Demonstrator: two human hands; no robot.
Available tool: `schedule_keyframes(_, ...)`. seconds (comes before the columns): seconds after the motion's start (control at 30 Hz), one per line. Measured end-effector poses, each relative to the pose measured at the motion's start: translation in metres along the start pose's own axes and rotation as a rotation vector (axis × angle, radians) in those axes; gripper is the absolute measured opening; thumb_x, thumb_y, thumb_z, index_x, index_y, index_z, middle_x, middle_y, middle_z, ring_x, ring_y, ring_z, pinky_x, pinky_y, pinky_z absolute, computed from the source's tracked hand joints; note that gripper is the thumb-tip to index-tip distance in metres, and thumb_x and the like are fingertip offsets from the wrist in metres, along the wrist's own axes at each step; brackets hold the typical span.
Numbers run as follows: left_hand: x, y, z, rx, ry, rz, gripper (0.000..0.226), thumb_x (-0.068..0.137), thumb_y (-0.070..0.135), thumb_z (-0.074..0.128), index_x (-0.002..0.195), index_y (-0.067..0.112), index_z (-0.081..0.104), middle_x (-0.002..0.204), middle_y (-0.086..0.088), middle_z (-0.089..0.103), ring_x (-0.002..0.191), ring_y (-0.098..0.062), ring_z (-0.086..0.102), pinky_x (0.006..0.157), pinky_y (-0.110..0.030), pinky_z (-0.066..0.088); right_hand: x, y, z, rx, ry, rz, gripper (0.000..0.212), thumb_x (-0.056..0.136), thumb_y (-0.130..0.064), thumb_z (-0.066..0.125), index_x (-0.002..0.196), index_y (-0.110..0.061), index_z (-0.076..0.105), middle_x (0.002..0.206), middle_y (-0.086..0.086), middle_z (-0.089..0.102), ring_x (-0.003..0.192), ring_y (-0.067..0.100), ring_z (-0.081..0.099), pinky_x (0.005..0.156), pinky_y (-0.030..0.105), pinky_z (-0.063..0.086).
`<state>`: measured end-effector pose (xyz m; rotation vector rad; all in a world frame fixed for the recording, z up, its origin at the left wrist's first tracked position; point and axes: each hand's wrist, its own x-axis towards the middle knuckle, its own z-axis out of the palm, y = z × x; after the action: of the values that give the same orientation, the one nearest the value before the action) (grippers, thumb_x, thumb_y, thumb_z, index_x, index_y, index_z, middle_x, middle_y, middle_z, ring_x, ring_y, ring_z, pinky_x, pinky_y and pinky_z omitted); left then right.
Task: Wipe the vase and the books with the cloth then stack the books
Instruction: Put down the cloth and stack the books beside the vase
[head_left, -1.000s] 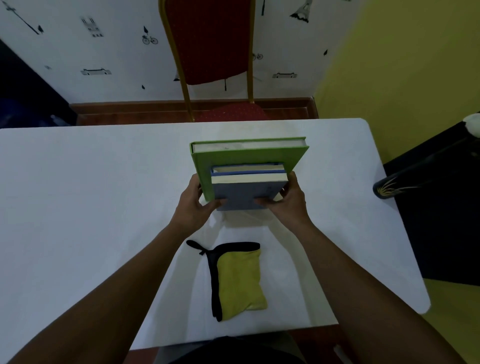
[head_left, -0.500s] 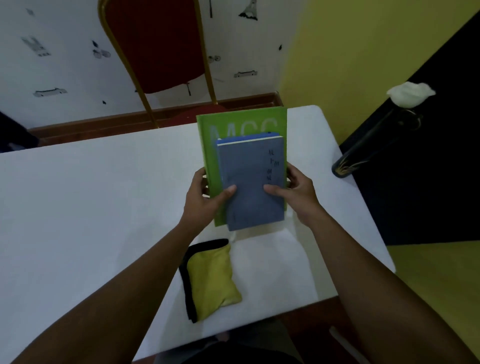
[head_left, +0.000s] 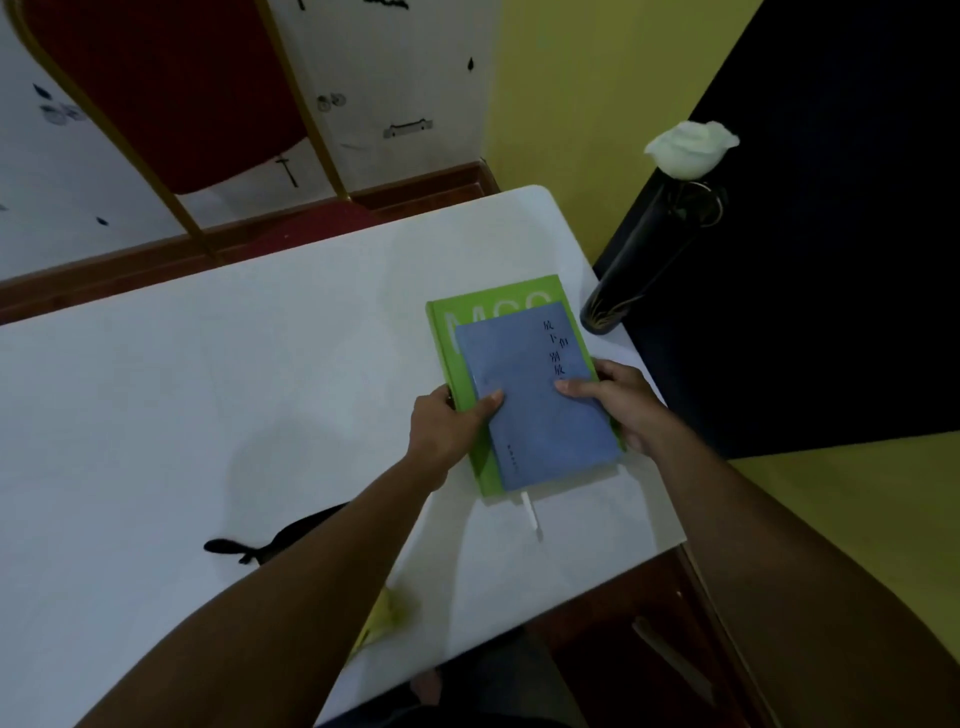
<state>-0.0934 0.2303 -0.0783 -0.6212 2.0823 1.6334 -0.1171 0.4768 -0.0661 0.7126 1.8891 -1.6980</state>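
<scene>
A blue book (head_left: 535, 405) lies flat on top of a larger green book (head_left: 457, 338), both on the white table (head_left: 208, 395) near its right edge. My left hand (head_left: 447, 431) grips the stack's left side, thumb on the blue cover. My right hand (head_left: 618, 402) holds the right side, thumb on the blue cover too. A black vase (head_left: 634, 260) with a white flower (head_left: 688, 148) stands at the table's right edge, just beyond the books. The yellow cloth (head_left: 387, 610) with black trim (head_left: 270, 543) lies near the front edge, mostly hidden under my left forearm.
A red chair with a gold frame (head_left: 171, 93) stands behind the table's far side. A dark panel (head_left: 831, 234) fills the space right of the table. The table's right corner and front edge are close to the books. A white bookmark ribbon (head_left: 530, 514) sticks out of the stack.
The two books went from standing tilted in the table's middle to lying flat near the right edge beside the vase. Both hands stayed on them. The view swung to the right.
</scene>
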Motion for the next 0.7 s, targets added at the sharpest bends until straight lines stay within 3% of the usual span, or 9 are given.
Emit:
schedule_keyframes(0.07, 0.000, -0.001, 0.008, 0.048, 0.018, 0.010, 0.049, 0.081, 0.048, 0.083, 0.115, 0.014, 0.074, 0.105, 0.000, 0.077, 0.084, -0.009, 0.073, 0.061, -0.020, 0.058, 0.008, 0.001, -0.006, -0.059, 0.006, 0.032, 0.048, 0.068, -0.025, 0.094, 0.112, -0.015, 0.077, 0.108, 0.006, 0.080, 0.098, 0.030, 0.078, 0.096, 0.056, 0.059)
schedule_keyframes(0.2, 0.002, -0.009, 0.014, 0.207, 0.048, 0.076, 0.047, 0.086, 0.043, 0.079, 0.112, 0.004, 0.073, 0.103, -0.009, 0.075, 0.086, -0.021, 0.073, 0.066, -0.029, 0.060, 0.020, 0.004, -0.007, -0.286, 0.071, 0.008, 0.071, 0.043, -0.063, 0.097, 0.102, -0.027, 0.079, 0.104, -0.003, 0.080, 0.091, 0.023, 0.078, 0.082, 0.047, 0.065)
schedule_keyframes(0.27, 0.003, -0.012, 0.014, 0.226, 0.039, 0.071, 0.049, 0.086, 0.046, 0.078, 0.115, 0.006, 0.073, 0.104, -0.007, 0.075, 0.087, -0.019, 0.072, 0.064, -0.024, 0.056, 0.021, 0.004, -0.006, -0.309, 0.074, -0.008, 0.068, 0.044, -0.061, 0.096, 0.101, -0.026, 0.079, 0.105, -0.002, 0.079, 0.088, 0.022, 0.078, 0.081, 0.046, 0.065)
schedule_keyframes(0.47, 0.007, -0.007, 0.022, 0.256, 0.071, 0.044, 0.051, 0.086, 0.047, 0.077, 0.113, 0.004, 0.072, 0.106, -0.012, 0.073, 0.088, -0.025, 0.072, 0.075, -0.038, 0.061, 0.028, -0.003, -0.008, -0.274, 0.070, -0.020, 0.059, 0.050, -0.045, 0.097, 0.101, -0.022, 0.080, 0.096, -0.005, 0.082, 0.086, 0.020, 0.079, 0.086, 0.048, 0.064)
schedule_keyframes(0.7, 0.006, -0.003, 0.018, 0.317, 0.037, 0.069, 0.052, 0.087, 0.049, 0.076, 0.116, 0.006, 0.071, 0.110, -0.008, 0.072, 0.089, -0.019, 0.068, 0.071, -0.030, 0.054, 0.025, -0.008, -0.009, -0.386, 0.093, -0.042, 0.046, 0.063, -0.043, 0.096, 0.101, -0.023, 0.078, 0.101, -0.004, 0.081, 0.086, 0.017, 0.078, 0.084, 0.042, 0.064)
